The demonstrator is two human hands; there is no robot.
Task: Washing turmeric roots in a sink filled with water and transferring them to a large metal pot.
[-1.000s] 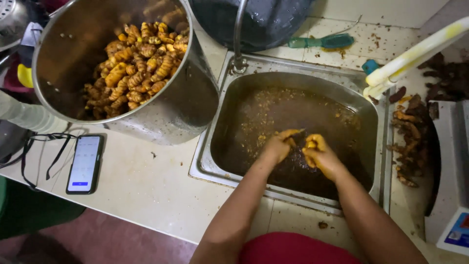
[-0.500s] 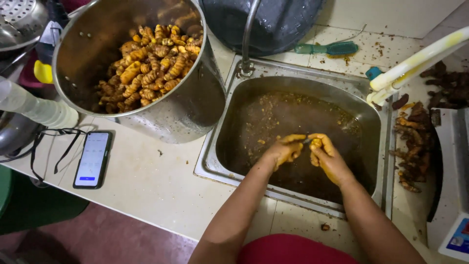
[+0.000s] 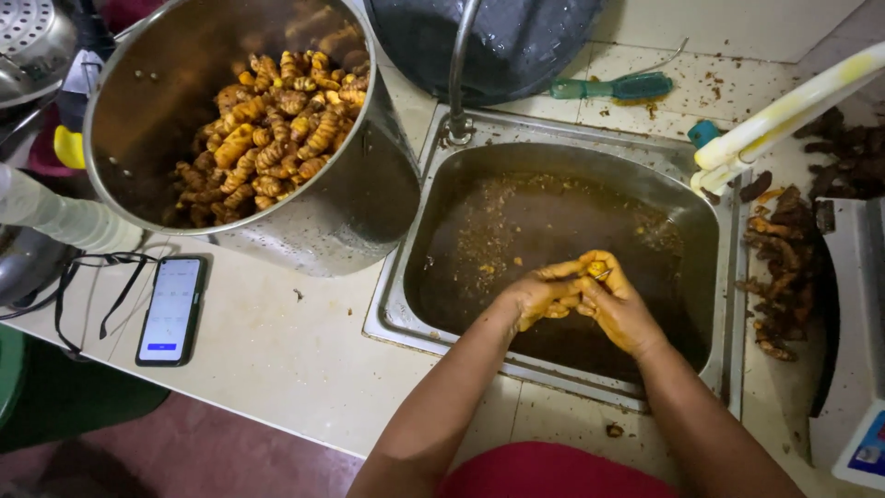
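Observation:
Both my hands are together over the steel sink (image 3: pixel 406 304), which holds murky brown water. My left hand (image 3: pixel 539 300) and my right hand (image 3: pixel 618 309) are stained yellow and pinch one small piece of turmeric root (image 3: pixel 597 269) between their fingers. A large steel pot (image 3: pixel 359 203) stands to the left of the sink on the counter, partly filled with several cleaned turmeric roots (image 3: pixel 267 138).
Unwashed dark roots (image 3: pixel 779 277) lie on the counter right of the sink. A tap (image 3: pixel 458 74) rises behind the sink, with a green brush (image 3: pixel 613 88) and a dark basin (image 3: pixel 498 41) beyond. A phone (image 3: pixel 171 309) with a cable lies at left. A scale (image 3: pixel 867 452) sits at lower right.
The view has drifted slightly, and my hands have come closer together over the sink, rubbing the same root. Nothing else has moved.

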